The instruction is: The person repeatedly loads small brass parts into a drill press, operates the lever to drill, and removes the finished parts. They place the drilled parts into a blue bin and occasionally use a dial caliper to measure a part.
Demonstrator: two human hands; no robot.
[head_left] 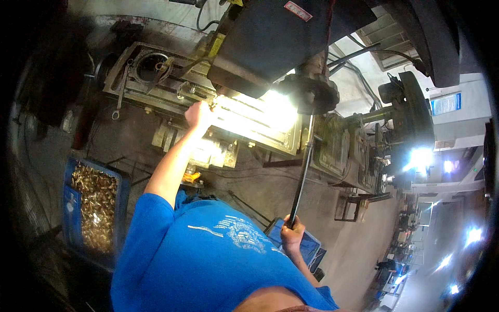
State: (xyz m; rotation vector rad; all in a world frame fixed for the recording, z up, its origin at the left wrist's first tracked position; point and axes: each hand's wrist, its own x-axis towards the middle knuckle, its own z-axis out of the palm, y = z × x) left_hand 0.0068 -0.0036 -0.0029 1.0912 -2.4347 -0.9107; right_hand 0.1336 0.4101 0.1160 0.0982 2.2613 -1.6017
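Observation:
My right hand (pixel 292 232) is wrapped round the lower end of a long dark lever (pixel 302 179), which rises to a round hub (pixel 311 93) on the machine. Over the brightly lit slotted machine table (pixel 254 132), my left hand (pixel 199 115) is closed beside a small metal part or fixture (pixel 213 103). Glare and the fingers hide what that hand holds, if anything. Just above it hangs the machine's dark, boxy head (pixel 249 57), and the tool under it cannot be made out.
A blue crate (pixel 125 203) full of small brass-coloured parts stands at the left. On the table's left end lie a long spanner-like tool (pixel 122 89) and a round ring-shaped fixture (pixel 152 67). Behind my right hand is a blue bin (pixel 312 244). More machines (pixel 348 148) stand at the right.

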